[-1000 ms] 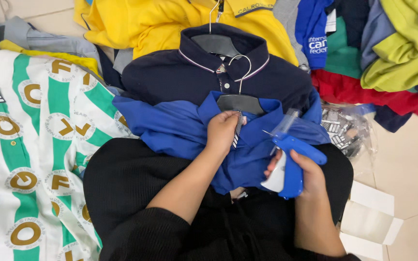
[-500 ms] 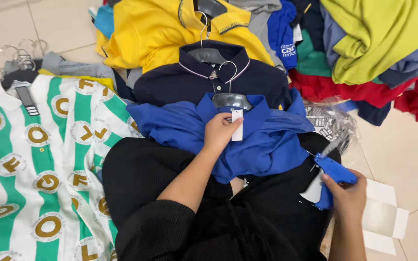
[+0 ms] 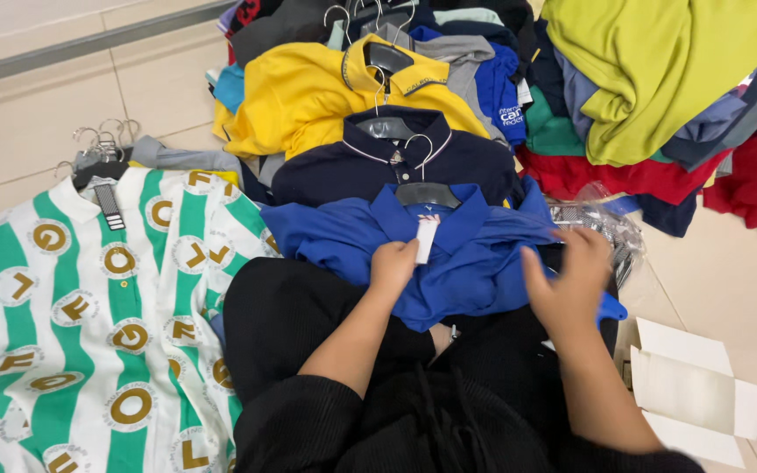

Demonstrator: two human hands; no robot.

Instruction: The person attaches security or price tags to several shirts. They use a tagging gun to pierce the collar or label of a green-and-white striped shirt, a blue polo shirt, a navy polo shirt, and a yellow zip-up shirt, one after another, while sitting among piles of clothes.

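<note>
A blue polo shirt (image 3: 475,254) on a dark hanger lies across my lap, on black clothing (image 3: 308,333). My left hand (image 3: 393,267) pinches a white paper tag (image 3: 427,238) that hangs from the shirt's collar. My right hand (image 3: 571,285) hovers over the shirt's right side with its fingers spread and nothing in them; it is blurred. A blue piece (image 3: 611,308), apparently the tagging gun, pokes out just below that hand.
A green and white striped shirt (image 3: 89,315) lies at the left. Behind the blue shirt lie a navy polo (image 3: 378,166) and a yellow one (image 3: 308,96) on hangers. A heap of mixed clothes (image 3: 659,88) fills the back right. A white open box (image 3: 689,390) sits on the tiled floor at the right.
My right hand has put down the blue tagging gun and moved back up over the shirt, fingers spread. My left hand stays on the tag. The view has tilted slightly.
</note>
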